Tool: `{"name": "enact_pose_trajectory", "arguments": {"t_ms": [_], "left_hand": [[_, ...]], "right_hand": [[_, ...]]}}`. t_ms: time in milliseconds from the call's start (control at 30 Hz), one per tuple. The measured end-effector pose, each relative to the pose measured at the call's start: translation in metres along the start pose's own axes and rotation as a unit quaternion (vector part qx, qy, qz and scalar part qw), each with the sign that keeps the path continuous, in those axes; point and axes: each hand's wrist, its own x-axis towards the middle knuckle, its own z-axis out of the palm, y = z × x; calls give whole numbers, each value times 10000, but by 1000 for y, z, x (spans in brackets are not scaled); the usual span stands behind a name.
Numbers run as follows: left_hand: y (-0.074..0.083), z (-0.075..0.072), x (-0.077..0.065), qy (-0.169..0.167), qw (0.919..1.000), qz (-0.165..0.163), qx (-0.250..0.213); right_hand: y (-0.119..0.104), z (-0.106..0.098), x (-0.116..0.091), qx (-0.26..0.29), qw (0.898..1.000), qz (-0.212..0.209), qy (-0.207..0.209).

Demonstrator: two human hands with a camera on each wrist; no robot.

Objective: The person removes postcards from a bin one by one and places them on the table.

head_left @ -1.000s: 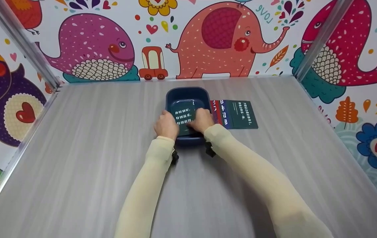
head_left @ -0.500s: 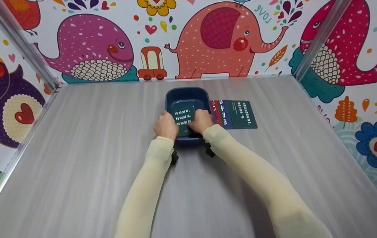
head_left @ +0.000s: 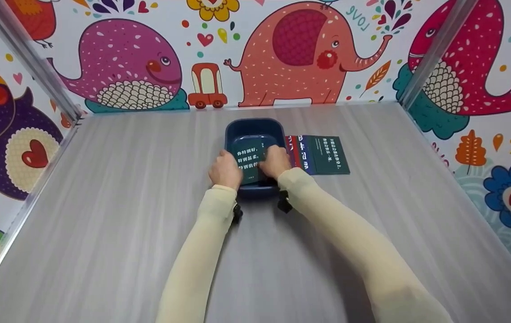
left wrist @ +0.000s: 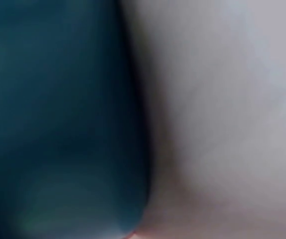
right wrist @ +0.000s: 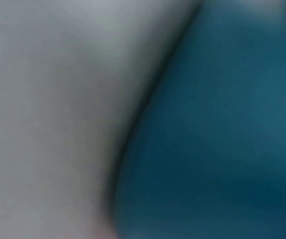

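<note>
A dark blue plastic box [head_left: 255, 125] with rounded corners stands on the table, and inside it lies a dark green card [head_left: 247, 157] with white printed characters. At the box's left rim my left hand [head_left: 226, 168] grips the side, its fingertips hidden. Across the right rim, my right hand [head_left: 276, 161] has its thumb on the card's right part, pinching it, with the other fingers hidden. Both wrist views are blurred and filled largely by the blue box wall [left wrist: 58, 119], seen again as a blue wall [right wrist: 222, 129] by the right wrist.
Right of the box lie more printed cards or booklets: a dark green one [head_left: 331, 155] and a red and blue one [head_left: 298, 152], partly overlapping. Patterned walls [head_left: 291, 58] border the grey table [head_left: 125, 202], with metal posts [head_left: 439, 54] at the corners.
My right hand has shifted slightly up and to the right, and the card's printed lines sit at a slightly different tilt. The box and my left hand stay in place.
</note>
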Motion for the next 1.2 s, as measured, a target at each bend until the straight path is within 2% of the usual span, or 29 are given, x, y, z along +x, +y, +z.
{"name": "enact_pose_trajectory", "arguments": {"t_ms": [200,400,533,700,900,933,1133,1167,1200], "left_hand": [[1,0,1,-66,9999,-79,-16],[1,-1,2,14,10000,-33,-8],[0,-1,2,26,10000,-25,-31],[0,-1,1,22,10000,-37,-8],[1,0,1,64,10000,27,-8],[1,0,1,64,10000,56,-8],[0,1,0,120,9999,52,34],[0,1,0,129,9999,28,41],[1,0,0,139,9999,14,34]], "right_hand": [[4,-3,7,346,9994,-53,-77],[2,-5,7,692,9976,1,-55],[1,-7,4,1165,9931,87,-138],[-1,-12,-2,1812,9827,253,-300],[4,-30,-5,1876,9816,229,-259],[6,-34,-4,1984,9794,287,-239],[29,-65,7,2977,9500,913,-242],[35,-69,9,3034,9472,996,-297],[41,-75,11,2947,9491,1061,-319]]}}
